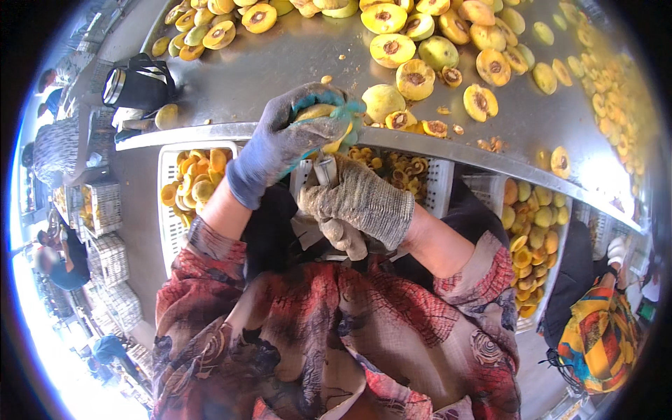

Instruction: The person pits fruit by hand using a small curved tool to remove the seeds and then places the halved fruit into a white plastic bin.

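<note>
Gripped in the L hand is one yellow fruit, pinched btw thumb & teal-tipped glove fingers; a metal tool is clasped in the R hand, fingers wrapped round it. Fruit is held about over the front edge of the metal table; R hand & tool are placed on the wearer's side of that edge. Tool's working end is hidden, so contact w/ fruit can't be told.

Step in hand, by the look of it: fruit is being worked w/ the tool, poss. at its pit. For the next move, a firm L grip is called for, w/ fingertips held clear of the tool's end.

Fruit's look: yellow, duller/brownish in part; mostly covered by glove, so whole vs. halved can't be told.

On the table, beyond its front edge, many fruit halves are spread, brown centres showing, w/ some whole ones & small scraps nearby. A black bag is set at the table's L end. Below the front edge, L side, a white crate is filled w/ orange-yellow pcs; darker pcs are seen under its middle, & piled fruit under its R part. Past the table's R end, a co-worker in patterned clothing is partly seen.
</note>
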The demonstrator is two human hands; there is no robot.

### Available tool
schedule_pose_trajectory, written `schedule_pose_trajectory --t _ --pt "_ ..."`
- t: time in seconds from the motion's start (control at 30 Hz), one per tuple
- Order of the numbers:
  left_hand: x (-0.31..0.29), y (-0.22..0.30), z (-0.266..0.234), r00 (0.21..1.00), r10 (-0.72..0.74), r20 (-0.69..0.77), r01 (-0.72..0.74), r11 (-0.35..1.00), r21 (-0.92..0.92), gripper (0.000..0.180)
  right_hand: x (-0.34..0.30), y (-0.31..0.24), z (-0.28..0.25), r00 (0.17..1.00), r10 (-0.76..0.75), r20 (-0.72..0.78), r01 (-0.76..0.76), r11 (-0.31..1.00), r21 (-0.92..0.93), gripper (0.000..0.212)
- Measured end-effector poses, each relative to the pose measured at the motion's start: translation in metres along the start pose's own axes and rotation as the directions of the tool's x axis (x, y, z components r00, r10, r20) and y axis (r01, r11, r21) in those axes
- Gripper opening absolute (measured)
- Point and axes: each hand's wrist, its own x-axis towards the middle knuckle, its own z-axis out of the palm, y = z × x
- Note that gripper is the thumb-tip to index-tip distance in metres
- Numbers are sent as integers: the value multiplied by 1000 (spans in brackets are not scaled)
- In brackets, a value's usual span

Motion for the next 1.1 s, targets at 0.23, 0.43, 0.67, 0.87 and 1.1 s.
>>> schedule_pose_trajectory --t 0.23,0.43,0.67,0.87,1.1 --pt "-11 11 -6 989 -94 117 131 917 -377 43 -13 -4 8 976 -30 216 -11 982 186 20" --pt "-24 -1 0 999 0 -47 -19 917 -397 35 -10 2 15 995 7 101 -10 1000 29 15" --pt "-23 0 12 979 34 -202 -110 918 -382 31 -9 -5 15 977 72 199 -105 981 162 22" --pt "-22 0 8 995 63 -81 -91 904 -418 40 -14 -3 5 925 20 381 -178 906 384 23" --pt "-25 -2 15 994 76 -76 -108 712 -694 32 -16 -1 8 891 11 453 -246 851 464 21"
